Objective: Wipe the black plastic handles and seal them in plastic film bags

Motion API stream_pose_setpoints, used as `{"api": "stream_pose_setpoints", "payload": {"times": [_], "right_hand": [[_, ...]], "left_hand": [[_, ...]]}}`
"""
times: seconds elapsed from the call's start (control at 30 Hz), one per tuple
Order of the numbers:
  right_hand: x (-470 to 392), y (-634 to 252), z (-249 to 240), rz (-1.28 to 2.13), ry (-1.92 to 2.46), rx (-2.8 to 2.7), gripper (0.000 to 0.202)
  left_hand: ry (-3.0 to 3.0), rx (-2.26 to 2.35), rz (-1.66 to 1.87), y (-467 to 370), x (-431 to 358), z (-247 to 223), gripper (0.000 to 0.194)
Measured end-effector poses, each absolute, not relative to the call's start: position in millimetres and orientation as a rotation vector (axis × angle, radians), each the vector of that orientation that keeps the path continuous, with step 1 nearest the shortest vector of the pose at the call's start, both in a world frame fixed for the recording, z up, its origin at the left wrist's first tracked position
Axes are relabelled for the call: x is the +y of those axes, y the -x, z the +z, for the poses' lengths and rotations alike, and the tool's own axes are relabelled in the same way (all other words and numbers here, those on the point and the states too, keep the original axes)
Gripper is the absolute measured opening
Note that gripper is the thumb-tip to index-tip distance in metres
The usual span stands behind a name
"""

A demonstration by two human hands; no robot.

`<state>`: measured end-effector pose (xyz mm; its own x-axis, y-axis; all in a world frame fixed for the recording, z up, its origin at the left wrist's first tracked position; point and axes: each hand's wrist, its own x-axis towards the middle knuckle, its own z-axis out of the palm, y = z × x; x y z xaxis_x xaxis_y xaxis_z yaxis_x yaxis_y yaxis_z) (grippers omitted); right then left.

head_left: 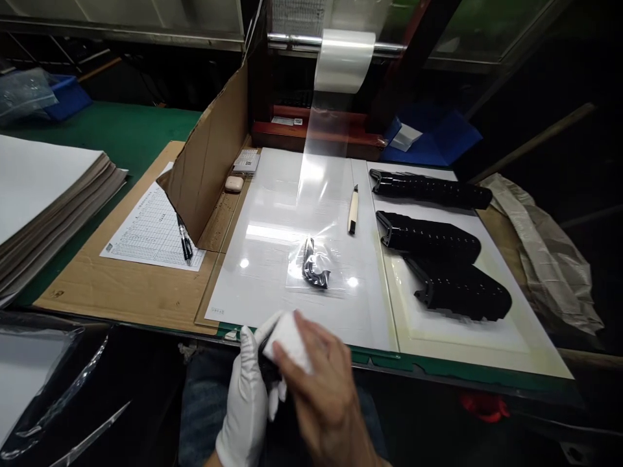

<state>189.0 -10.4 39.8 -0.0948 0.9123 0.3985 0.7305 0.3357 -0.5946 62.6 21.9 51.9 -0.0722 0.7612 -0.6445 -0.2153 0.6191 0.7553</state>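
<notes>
Below the table's front edge, my left hand (249, 389), in a white glove, is closed around a dark part that is mostly hidden. My bare right hand (324, 383) pinches a white cloth (291, 340) against that part. On the white board (272, 285) in front of me lies a black curved part (311, 266) in a clear plastic bag. A cutter knife (353, 211) with a pale handle rests behind it to the right.
Rows of black parts (431, 237) lie on the right. A film roll (346, 61) hangs at the back, its film reaching the board. Upright cardboard (214, 149), a printed sheet (150, 230), a pen (185, 241) and a paper stack (48, 194) are on the left.
</notes>
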Motion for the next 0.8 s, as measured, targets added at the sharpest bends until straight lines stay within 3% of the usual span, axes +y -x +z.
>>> {"api": "stream_pose_setpoints", "payload": {"times": [0.1,0.27,0.57,0.67,0.8], "right_hand": [[-14,-182,39,0.218,1.696,-1.73,0.053],[-16,-181,39,0.194,1.709,-1.753,0.054],[-14,-193,32,0.16,1.778,-1.674,0.048],[-10,-215,45,0.527,1.813,-1.448,0.04],[-6,-237,78,1.545,1.493,-1.098,0.047]], "left_hand": [[-0.519,1.428,0.845,-65,22,53,0.075],[-0.633,1.456,0.842,-67,21,55,0.081],[-0.772,1.42,0.767,-61,19,49,0.068],[-0.791,1.345,0.64,-49,25,57,0.066],[-0.84,1.083,0.416,-27,36,75,0.066]]}}
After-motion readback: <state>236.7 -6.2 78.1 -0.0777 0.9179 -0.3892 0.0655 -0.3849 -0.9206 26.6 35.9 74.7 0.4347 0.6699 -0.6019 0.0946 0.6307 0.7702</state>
